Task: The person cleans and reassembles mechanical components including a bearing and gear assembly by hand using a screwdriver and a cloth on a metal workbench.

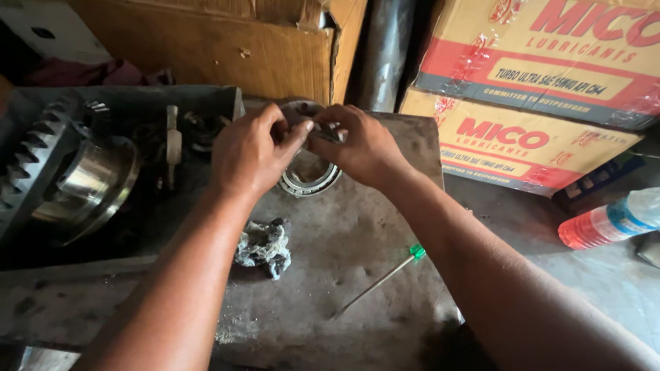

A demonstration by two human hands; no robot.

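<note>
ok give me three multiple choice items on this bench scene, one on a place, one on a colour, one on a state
1. Where does the dirty rag lie?
A. on the bench, below the hands
B. in the tray
C. on the cartons

2. What colour is the screwdriver handle?
A. red
B. green
C. yellow

3. How is the bearing ring handled?
A. untouched
B. one hand only
C. both hands on it

Answers: 1 A, it sits on the bench nearer the camera than the hands. 2 B, its tip end shows green. 3 C, the left hand and right hand meet over it.
</note>
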